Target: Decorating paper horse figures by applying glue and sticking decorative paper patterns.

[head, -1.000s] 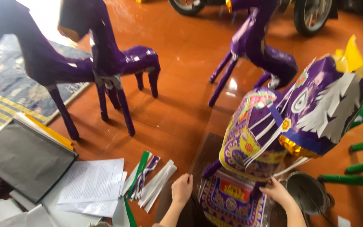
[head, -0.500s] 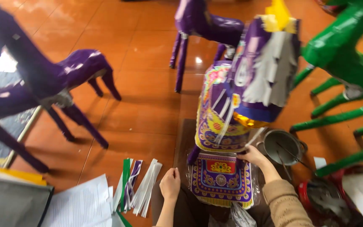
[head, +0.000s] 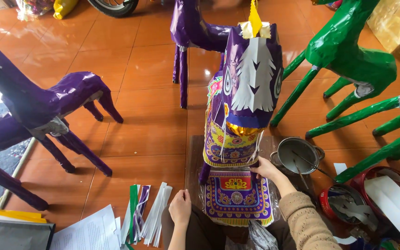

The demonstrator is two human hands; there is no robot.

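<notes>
A purple paper horse (head: 248, 88) with a white mane, a yellow crest and patterned multicoloured chest panels stands right in front of me on a dark board (head: 193, 157). My right hand (head: 264, 167) grips the lower edge of its chest panel, next to its front leg. A purple patterned paper sheet (head: 237, 194) hangs below that edge. My left hand (head: 180, 208) rests on my knee, fingers loosely curled, holding nothing I can see.
Purple paper horses (head: 38, 115) stand at the left and another (head: 190, 32) behind. Green ones (head: 348, 51) stand at the right. A metal pot with sticks (head: 297, 155), a red tin (head: 343, 203), paper strips (head: 146, 217) and white sheets (head: 89, 231) lie on the orange tiled floor.
The view has swung so the decorated horse now faces me head-on. My right hand stays at the horse's chest edge; my left hand has settled on my knee.
</notes>
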